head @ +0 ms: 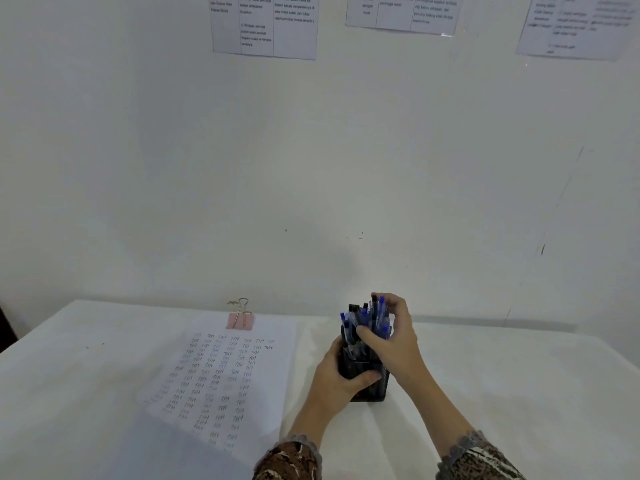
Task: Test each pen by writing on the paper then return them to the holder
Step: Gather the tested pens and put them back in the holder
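Head view, parts as numbered:

1. Tabletop (519,393): covered in white cloth and set against a pale wall (311,168).
2. Holder (367,382): a black mesh cup, stood upright near the middle of the tabletop, closer to the far edge than the near one, just right of the paper.
3. Pens (363,320): a tight bunch with blue and black caps, stood in the holder with their tops well above its rim.
4. Left hand (337,375): wrapped round the holder from its left side, the thumb laid across the near wall.
5. Right hand (394,336): curled over the tops of the pens from the right, the thumb pressed to the near side of the bunch; which single pen is pinched cannot be told.
6. Paper (225,375): laid flat toward the left half of the tabletop and filled with rows of short written marks.
7. Binder clip (240,321): pink, fastened at the far edge of the paper.
8. Printed sheets (265,26): fixed high on the wall.
9. Sleeves (291,460): patterned, seen at the near edge.
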The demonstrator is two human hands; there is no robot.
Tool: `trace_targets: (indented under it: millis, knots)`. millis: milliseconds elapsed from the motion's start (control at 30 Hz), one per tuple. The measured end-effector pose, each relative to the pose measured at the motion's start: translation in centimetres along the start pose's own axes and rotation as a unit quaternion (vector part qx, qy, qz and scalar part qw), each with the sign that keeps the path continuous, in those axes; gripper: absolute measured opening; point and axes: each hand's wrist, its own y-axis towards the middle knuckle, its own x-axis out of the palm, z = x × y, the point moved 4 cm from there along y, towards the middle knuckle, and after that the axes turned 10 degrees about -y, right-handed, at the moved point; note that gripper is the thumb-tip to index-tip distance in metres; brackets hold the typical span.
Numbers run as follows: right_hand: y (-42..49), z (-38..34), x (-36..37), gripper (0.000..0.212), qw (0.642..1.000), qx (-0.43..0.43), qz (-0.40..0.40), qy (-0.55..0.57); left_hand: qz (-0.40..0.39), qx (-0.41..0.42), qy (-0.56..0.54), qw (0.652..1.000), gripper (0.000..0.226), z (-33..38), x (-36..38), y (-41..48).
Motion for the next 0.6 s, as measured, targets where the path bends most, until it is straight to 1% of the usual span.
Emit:
trace_targets:
  millis: [167,300,367,433,500,567,600]
  knots:
    - [-0.1,-0.3,0.1,0.052,0.999,-0.031,0.033,-0.009,-0.006,0.001,-0.002,1.000,0.063,0.0,-0.1,0.0]
    - [-0.4,-0.7,0.3,0.029,0.993,-0.079,0.035,-0.080,-0.015,-0.004,-0.002,1.000,0.068,0.0,0.0,0.1]
    - [-0.6,-0.8,0.4,0.026,0.992,-0.074,0.026,-0.103,-0.022,-0.012,-0.007,1.000,0.067,-0.1,0.0,0.2]
    - [-0.6,-1.1,0.3,0.027,0.993,-0.074,0.034,-0.085,-0.036,-0.022,-0.014,0.999,0.063,0.0,-0.1,0.3]
    - [-0.4,-1.5,-0.2,0.025,0.993,-0.088,0.072,-0.033,-0.049,-0.029,-0.015,0.998,0.062,0.1,-0.1,0.3]
    - [0.1,-1.9,-0.5,0.024,0.991,-0.098,0.091,-0.017,-0.055,-0.020,-0.023,0.998,0.071,0.4,-0.1,0.1]
    - [0.3,-2.1,-0.4,0.024,0.991,-0.096,0.076,-0.044,-0.053,-0.012,-0.028,0.998,0.078,0.6,-0.2,0.1]
